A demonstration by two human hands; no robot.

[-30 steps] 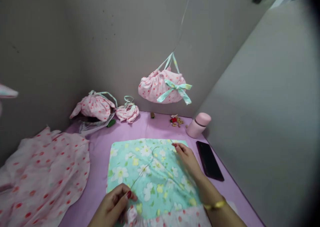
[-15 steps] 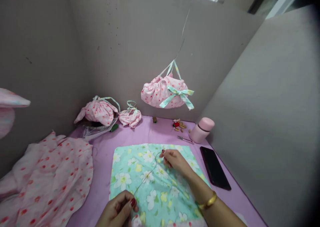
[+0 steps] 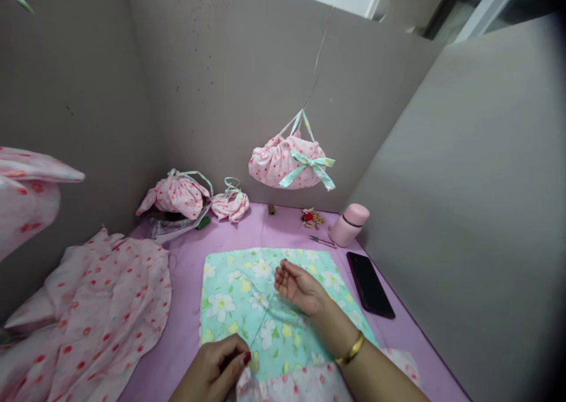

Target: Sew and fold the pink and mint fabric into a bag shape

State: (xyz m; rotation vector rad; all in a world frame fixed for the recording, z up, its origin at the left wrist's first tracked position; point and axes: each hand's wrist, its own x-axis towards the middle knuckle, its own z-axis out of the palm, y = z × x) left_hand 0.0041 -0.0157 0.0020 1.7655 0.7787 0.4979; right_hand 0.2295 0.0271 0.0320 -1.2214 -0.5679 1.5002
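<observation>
A pale green cloth with white and yellow flowers (image 3: 221, 306) lies spread before me, a pink dotted strip (image 3: 292, 384) along its near side. My left hand (image 3: 216, 366) is at the near left corner, thumb and forefinger pinched on a thin dark thread (image 3: 262, 324). The thread slants up over the cloth to my right hand (image 3: 300, 289). That hand is raised above the cloth, palm turned up and fingers curled, and the thread meets its fingertips. Whether a needle is there is too small to make out.
Pink dotted fabric (image 3: 106, 307) lies at left. Behind are tied pouches (image 3: 179, 195), thread spools (image 3: 271, 210), small snips (image 3: 322, 241), a pink flask (image 3: 349, 225) and a phone (image 3: 370, 284). A dotted pouch with a bow (image 3: 287, 163) hangs ahead. Grey partitions (image 3: 464, 184) enclose the table.
My right hand has turned from knuckles-up to palm-up, and the thread is now straighter. More of the pink strip shows at the near side. The view has shifted slightly.
</observation>
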